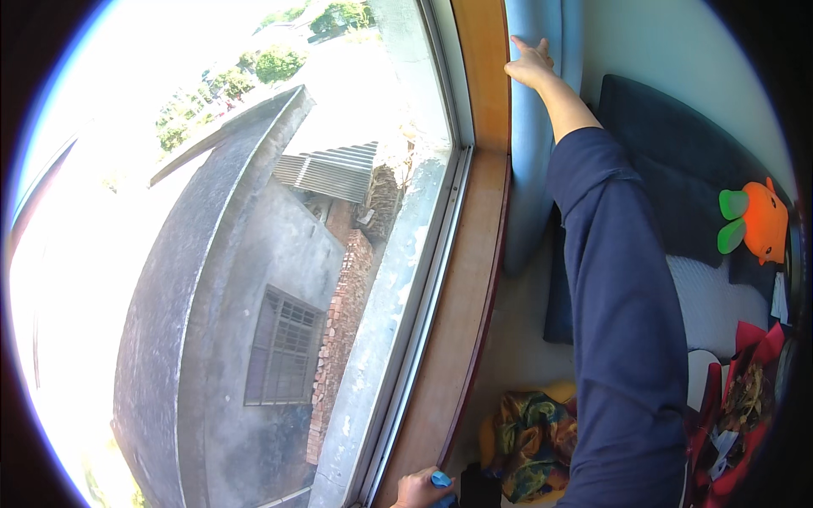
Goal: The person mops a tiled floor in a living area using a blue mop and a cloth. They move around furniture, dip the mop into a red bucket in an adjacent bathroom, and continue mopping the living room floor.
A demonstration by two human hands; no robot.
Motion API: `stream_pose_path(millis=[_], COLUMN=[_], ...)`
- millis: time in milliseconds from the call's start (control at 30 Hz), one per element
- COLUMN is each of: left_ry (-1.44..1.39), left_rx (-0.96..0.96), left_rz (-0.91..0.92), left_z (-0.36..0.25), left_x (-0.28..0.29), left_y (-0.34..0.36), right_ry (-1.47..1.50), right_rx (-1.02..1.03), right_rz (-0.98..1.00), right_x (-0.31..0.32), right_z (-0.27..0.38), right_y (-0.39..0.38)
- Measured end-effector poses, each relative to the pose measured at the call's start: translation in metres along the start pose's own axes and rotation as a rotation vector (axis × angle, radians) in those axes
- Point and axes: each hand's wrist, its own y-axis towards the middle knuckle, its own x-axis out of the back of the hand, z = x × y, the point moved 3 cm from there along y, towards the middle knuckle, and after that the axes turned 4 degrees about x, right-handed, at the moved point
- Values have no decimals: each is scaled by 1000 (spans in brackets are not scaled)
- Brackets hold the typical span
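My right arm, in a dark blue sleeve, reaches far up toward a light blue curtain (529, 169) beside the wooden window frame. At its end my right hand (532, 64) is in front of the curtain, fingers stretched out and apart; whether they touch the fabric is unclear. At the bottom edge, by the wooden sill (461, 279), my left hand (417, 489) is closed around a bright blue thing (440, 479). Only part of that thing shows, so its kind cannot be told. The sliding window track (423, 313) runs along the sill's left side.
Outside the window stand a grey building (246, 245) with a barred window and a brick stack (339, 330). Indoors, a dark headboard (660, 161), an orange and green plush toy (758, 220), a patterned cloth (529, 440) and a red-wrapped bouquet (741, 406) lie to the right.
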Motion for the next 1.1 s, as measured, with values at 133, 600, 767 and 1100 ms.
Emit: stream_pose_path(millis=[133, 600, 767, 1100], left_ry=[27, 213, 177, 135], left_rx=[23, 10, 66, 37], left_rz=[-3, -9, 30, -269], left_z=[-1, 4, -1, -31], left_x=[0, -9, -6, 46], left_y=[3, 1, -9, -246], right_ry=[-20, 665, 559, 1071], right_rx=[-11, 157, 305, 786], right_rz=[-59, -881, -631, -279], right_x=[-2, 80, 121, 260], right_z=[-3, -10, 44, 277], right_y=[25, -78, -163, -424])
